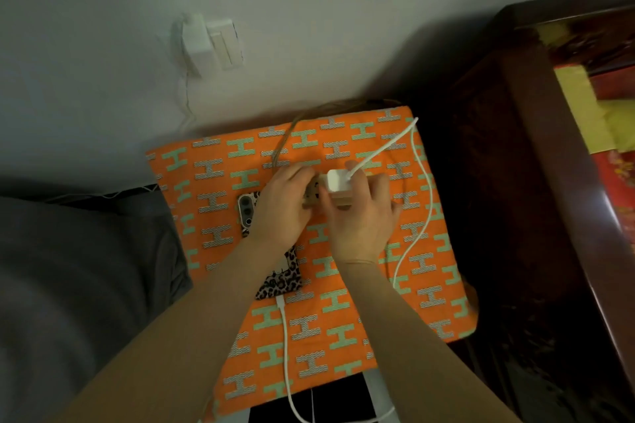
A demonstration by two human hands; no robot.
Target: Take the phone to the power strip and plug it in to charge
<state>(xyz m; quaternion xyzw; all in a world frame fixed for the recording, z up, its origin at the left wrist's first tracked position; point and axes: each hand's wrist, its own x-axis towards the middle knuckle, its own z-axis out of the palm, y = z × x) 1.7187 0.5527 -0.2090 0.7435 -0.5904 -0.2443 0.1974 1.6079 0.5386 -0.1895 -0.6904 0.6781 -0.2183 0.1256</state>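
A phone (280, 276) in a leopard-print case lies face down on the orange patterned cushion (343, 336), partly under my left forearm, with a white cable (285, 347) plugged into its near end. My left hand (281, 206) rests on the beige power strip (311, 194) and holds it down. My right hand (360, 216) grips the white charger adapter (336, 180), which sits on top of the strip. The cable loops from the adapter round the cushion's right side.
A grey-brown cord (285, 144) runs from the strip to the back edge. On the wall, a white plug and a switch (209, 43). Dark wooden furniture (536, 182) stands at the right. Grey bedding (68, 285) lies at the left.
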